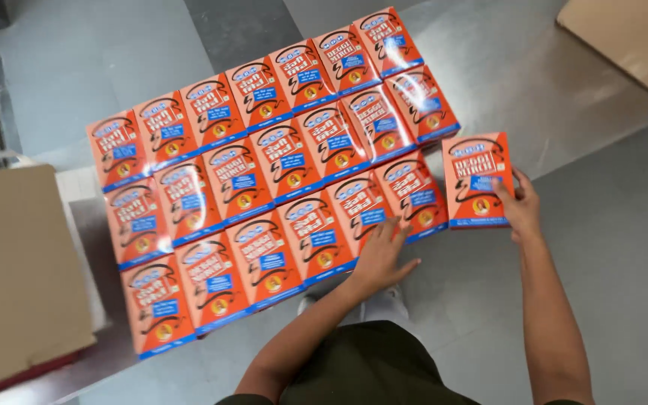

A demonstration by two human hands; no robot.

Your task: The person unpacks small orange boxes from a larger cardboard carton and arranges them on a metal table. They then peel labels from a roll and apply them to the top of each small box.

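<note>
Right hand clamped on loose orange carton just right of the carton grid, aligned for the row end; left hand flat, fingers apart, steadying grid's near edge.

My left hand covers the near edge of one box in the block of boxes, and my right hand hides the right edge of the loose box, so I cannot see my palm against it. The boxes farthest from my left fingers are blurred, their faces smeared by glare. The cardboard beyond them is cut by the left edge, and another sheet, far beyond my right fingers, by the top corner.
</note>
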